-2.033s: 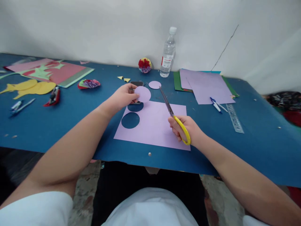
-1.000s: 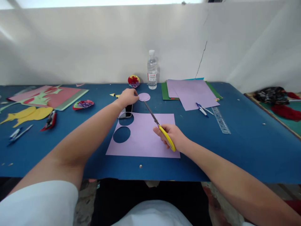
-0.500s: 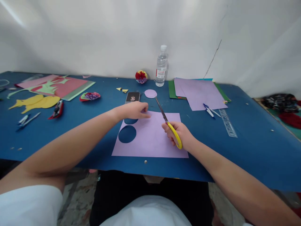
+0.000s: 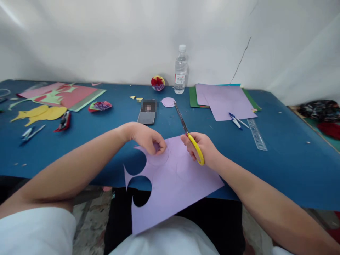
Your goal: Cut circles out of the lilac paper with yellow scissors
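Over the near edge of the tabletop [image 4: 281, 170], purple sheet [image 4: 170, 193], long axis near-left to far-right; left hand [image 4: 147, 138], nearer its drawn circle [image 4: 158, 162], pinches the far margin; right hand [image 4: 205, 148] closes around scissors [image 4: 183, 124].

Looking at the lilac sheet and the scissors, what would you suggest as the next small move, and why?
I'd probably bring the scissors in the right hand to the lilac sheet's edge beside the drawn circle. That outline looks uncut, the left hand is right at it, and the scissors point out beyond the sheet's far edge.
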A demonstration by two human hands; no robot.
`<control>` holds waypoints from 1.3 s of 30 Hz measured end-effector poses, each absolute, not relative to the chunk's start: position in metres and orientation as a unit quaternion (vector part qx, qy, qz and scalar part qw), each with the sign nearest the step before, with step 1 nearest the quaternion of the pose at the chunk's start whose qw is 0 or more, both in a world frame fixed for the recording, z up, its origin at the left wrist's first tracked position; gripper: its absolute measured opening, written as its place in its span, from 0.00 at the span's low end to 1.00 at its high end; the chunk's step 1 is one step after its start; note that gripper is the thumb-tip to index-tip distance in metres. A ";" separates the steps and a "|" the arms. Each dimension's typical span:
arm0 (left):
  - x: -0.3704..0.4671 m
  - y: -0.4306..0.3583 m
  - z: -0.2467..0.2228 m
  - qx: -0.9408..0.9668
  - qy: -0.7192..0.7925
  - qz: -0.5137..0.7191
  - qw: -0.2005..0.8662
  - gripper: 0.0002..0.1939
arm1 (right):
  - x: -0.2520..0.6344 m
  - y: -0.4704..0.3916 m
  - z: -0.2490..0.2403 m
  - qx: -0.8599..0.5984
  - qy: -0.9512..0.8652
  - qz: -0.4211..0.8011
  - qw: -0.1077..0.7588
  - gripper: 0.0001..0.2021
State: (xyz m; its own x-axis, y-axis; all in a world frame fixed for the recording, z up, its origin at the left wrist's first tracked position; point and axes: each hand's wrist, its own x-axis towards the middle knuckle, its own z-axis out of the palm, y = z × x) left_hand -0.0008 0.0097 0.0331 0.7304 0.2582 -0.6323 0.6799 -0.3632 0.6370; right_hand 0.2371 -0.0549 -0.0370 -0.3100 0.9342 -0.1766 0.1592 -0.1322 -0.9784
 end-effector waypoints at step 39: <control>-0.022 -0.001 -0.001 0.472 0.545 0.618 0.313 0.21 | 0.242 -0.069 -0.040 -0.417 -0.723 0.476 0.277 0.28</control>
